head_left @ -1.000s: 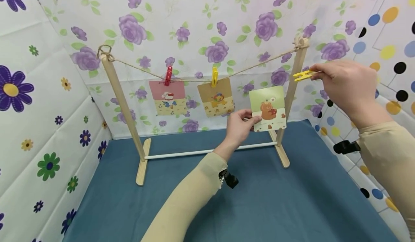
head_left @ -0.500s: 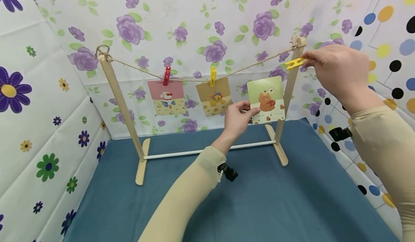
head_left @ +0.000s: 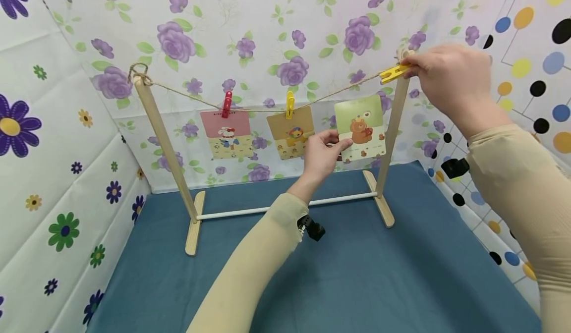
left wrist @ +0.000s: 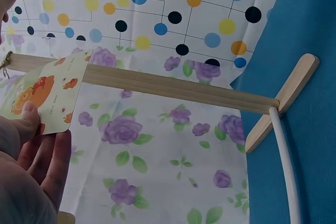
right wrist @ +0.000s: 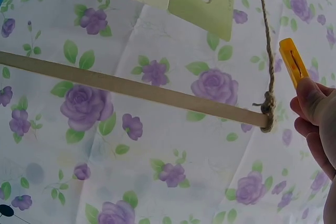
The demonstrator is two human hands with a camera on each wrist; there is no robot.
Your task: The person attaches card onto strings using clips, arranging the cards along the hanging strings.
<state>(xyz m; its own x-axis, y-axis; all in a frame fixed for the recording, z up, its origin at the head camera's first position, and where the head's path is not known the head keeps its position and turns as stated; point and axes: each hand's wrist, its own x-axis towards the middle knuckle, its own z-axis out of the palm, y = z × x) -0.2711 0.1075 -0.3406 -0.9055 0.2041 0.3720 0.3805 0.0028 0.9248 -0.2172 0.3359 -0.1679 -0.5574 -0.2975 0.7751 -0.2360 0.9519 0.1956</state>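
My left hand (head_left: pixel 319 158) pinches the lower left corner of a green and cream bear card (head_left: pixel 360 127), thumb in front and fingers behind. The card is upright, slightly tilted, just below the right stretch of the twine (head_left: pixel 332 96). A yellow clothespin (head_left: pixel 392 74) is pinched in my right hand (head_left: pixel 452 78), near the top of the right post. In the right wrist view this clothespin (right wrist: pixel 294 61) stands apart from the twine. On the line hang a pink rabbit card (head_left: pixel 227 135) under a red clothespin (head_left: pixel 227 104) and a brown lion card (head_left: pixel 292 132) under another yellow clothespin (head_left: pixel 290 106).
The twine is tied to two wooden posts, left (head_left: pixel 162 144) and right (head_left: pixel 394 125), on flat wooden feet. A white rod (head_left: pixel 241 212) joins them low down. Blue cloth (head_left: pixel 357 273) covers the table; patterned sheets (head_left: pixel 250 6) stand at the back and sides.
My right hand has moved left and up with the clothespin, towards the twine. My left hand has raised the bear card and shifted it slightly left.
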